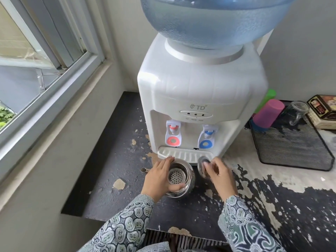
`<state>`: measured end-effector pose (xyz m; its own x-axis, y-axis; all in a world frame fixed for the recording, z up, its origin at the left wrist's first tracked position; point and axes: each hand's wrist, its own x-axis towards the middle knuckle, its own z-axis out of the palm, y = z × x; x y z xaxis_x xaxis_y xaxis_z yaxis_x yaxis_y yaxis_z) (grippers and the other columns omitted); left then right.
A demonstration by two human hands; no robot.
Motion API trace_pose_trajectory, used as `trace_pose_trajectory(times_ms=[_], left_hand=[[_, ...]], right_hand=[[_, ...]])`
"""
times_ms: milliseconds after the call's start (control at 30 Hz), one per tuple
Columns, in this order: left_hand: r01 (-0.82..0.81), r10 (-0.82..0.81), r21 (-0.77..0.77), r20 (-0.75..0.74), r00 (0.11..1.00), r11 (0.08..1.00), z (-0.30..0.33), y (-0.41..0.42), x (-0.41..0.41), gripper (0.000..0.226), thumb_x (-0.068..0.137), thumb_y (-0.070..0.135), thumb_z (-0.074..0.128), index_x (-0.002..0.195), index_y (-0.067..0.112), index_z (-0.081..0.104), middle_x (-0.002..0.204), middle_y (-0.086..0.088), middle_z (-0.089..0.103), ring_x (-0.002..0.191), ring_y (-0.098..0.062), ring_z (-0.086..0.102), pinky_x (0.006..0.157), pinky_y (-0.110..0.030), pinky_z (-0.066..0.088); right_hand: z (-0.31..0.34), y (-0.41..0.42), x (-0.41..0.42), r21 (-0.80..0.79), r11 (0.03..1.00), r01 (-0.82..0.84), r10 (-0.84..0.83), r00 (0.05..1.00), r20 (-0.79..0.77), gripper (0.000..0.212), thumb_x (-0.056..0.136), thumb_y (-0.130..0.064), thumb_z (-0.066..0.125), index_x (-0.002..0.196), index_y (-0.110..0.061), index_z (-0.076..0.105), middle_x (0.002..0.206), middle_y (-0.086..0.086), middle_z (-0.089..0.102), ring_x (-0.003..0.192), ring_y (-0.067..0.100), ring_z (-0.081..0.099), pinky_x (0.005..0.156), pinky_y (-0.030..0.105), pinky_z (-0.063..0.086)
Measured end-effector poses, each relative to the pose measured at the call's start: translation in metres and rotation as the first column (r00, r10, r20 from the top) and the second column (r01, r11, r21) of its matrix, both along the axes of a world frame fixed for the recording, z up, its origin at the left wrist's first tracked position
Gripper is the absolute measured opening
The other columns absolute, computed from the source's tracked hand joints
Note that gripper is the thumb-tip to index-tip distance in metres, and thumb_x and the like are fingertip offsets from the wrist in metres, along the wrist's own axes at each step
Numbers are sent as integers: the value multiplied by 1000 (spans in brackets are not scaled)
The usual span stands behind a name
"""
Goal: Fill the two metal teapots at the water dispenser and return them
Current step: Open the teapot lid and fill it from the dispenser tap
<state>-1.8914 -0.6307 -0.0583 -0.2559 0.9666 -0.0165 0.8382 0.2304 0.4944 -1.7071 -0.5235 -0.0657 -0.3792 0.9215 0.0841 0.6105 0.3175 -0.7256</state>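
One metal teapot [179, 180] is sitting open on the desk [116, 160], gripped between the fingers [166, 160] of the left hand [159, 177]. One lid [202, 167] is showing at the fingers of the right hand [221, 174]. One water dispenser [198, 99] is standing beyond the fingers, carrying one blue bottle [209, 20], two taps, one red [173, 132] and one blue [207, 136]. Right of the fingers, one mesh tray [294, 148], three plastic cups [268, 112], one glass mug [295, 111] and one box [323, 113] are showing.

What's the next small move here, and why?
Probably set the lid down on the counter, then slide the teapot under a tap. The right hand holds the lid, already off; the left hand grips the open pot, its strainer visible. The pot sits in front of the drip tray, not under the red or blue tap.
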Motion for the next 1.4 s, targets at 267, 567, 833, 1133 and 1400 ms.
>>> trace_pose_trajectory(times_ms=[267,567,833,1133,1400], left_hand=[[15,-15,-18,-15,1000,1000,1,1,1,104,58,75,55,141,17,29,146,6,37,129,-14,38,104,-29,35],[162,-171,60,184,968,985,-3,-7,-18,117,53,78,58,145,16,17,151,11,6,138,-8,13,115,-33,15],[-125,72,109,396,915,986,-29,-48,-36,115,49,76,68,138,41,4,147,24,-4,143,-8,2,114,-34,10],[-198,132,10,710,692,980,-35,-46,-25,110,35,55,88,126,54,25,128,-5,54,112,-16,58,97,-23,47],[-348,189,122,652,734,930,-13,-24,-39,86,34,73,77,109,52,41,96,1,67,87,-14,66,80,-21,52]], right_hand=[[-36,-20,25,55,994,-100,68,905,421,25,77,-30,69,92,-18,53,82,-6,61,72,18,59,70,37,47],[-20,-49,-1,-160,979,-127,140,988,73,84,67,-84,17,121,-25,44,116,-9,48,111,12,38,94,26,31],[-11,-63,-18,-64,992,-109,124,928,352,106,55,-86,-16,139,-30,20,134,-10,44,130,13,28,108,42,3],[1,-61,-32,-222,975,-14,70,966,249,109,50,-86,-20,137,-36,23,126,-5,52,127,16,32,111,44,1],[25,-50,-45,-320,945,-70,90,995,46,67,81,-68,17,140,-36,20,138,-4,46,130,20,31,107,36,20]])
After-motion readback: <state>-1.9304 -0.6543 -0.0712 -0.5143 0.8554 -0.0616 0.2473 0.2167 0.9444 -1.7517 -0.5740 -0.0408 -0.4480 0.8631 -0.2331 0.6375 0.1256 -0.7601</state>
